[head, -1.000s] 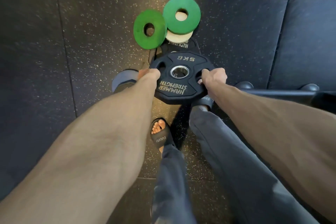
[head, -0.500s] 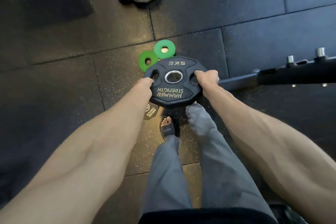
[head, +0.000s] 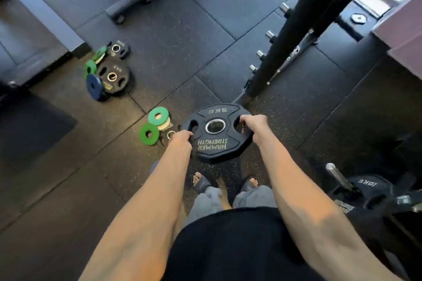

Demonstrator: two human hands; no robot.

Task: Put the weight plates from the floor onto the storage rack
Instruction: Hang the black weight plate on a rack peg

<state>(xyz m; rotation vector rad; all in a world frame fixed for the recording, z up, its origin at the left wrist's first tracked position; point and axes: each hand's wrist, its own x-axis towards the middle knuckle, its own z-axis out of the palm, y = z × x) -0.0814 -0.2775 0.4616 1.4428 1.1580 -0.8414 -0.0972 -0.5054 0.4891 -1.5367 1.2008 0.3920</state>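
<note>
Plate rose; left hand and right hand grip its holes.

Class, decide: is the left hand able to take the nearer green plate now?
Probably not: the left hand and right hand both grip the black 5 kg plate. The nearer green plate lies uncovered on the floor.

The left hand and right hand grip a black 5 kg plate above the floor; green plates lie left, the rack far right.
</note>
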